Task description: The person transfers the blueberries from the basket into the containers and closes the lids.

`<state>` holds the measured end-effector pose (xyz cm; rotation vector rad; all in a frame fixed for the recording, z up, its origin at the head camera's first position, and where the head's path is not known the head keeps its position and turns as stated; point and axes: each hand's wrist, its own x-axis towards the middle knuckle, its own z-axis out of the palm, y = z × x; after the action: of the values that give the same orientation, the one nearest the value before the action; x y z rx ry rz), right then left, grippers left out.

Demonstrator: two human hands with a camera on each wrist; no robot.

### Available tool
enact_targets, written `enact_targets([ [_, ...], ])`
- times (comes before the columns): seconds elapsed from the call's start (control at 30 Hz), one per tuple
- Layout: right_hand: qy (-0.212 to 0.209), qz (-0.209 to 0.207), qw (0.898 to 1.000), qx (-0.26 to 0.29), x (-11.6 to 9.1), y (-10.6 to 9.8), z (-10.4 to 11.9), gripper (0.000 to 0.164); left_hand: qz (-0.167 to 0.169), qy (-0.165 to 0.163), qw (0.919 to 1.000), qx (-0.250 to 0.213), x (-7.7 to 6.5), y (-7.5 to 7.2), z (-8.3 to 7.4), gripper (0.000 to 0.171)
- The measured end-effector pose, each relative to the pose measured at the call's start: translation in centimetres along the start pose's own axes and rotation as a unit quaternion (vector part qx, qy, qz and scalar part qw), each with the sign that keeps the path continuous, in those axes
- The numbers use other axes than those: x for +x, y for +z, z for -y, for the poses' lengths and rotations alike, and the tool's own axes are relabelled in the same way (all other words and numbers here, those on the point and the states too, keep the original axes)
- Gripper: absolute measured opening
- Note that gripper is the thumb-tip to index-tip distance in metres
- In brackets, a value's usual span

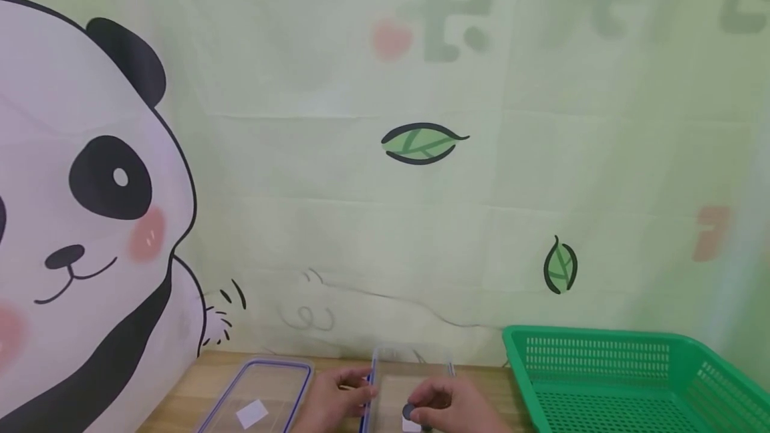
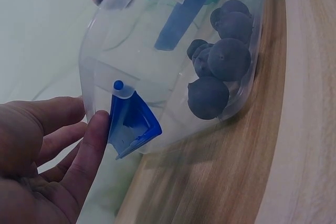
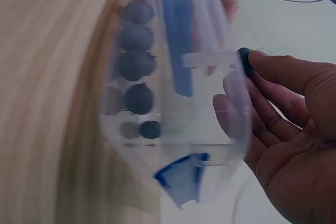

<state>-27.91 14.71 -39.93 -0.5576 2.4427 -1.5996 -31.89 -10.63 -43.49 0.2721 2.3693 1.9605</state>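
Note:
A clear plastic container (image 1: 388, 379) with blue clips stands on the table, partly hidden by my hands. Several blueberries (image 2: 229, 60) lie along its bottom, seen through the wall in both wrist views. My left hand (image 1: 338, 398) holds the container's left side, its fingertips at the rim beside a hanging blue clip (image 2: 134, 124). Over the container's opening, my right hand (image 1: 460, 406) pinches one blueberry (image 3: 244, 60) between thumb and fingers. Part of a white square (image 1: 411, 425) shows just below that berry in the head view.
Left of the container lies a clear lid (image 1: 265, 386) with a blue seal and a white square label (image 1: 252, 413). A green perforated basket (image 1: 601, 336) stands on the right. Behind the wooden table (image 1: 186, 393) hangs a pale green cloth (image 1: 337, 232) printed with a panda and leaves.

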Motion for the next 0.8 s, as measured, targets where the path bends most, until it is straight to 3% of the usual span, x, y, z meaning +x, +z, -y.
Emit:
enact_targets([
  [0.27,0.039,-0.003,0.999,-0.017,0.2,0.8,-0.6,0.006,-0.006,-0.005,0.9999,0.013,0.0,0.2,-0.4,0.039],
  [0.67,0.038,0.024,0.999,-0.014,0.2,1.2,-0.9,0.007,-0.001,0.022,0.9997,0.008,-0.4,0.1,-0.2,0.039],
  [0.8,0.042,0.023,0.999,-0.016,0.3,1.3,-0.9,0.008,-0.003,0.016,0.9998,0.009,-0.3,0.1,-0.1,0.039],
])
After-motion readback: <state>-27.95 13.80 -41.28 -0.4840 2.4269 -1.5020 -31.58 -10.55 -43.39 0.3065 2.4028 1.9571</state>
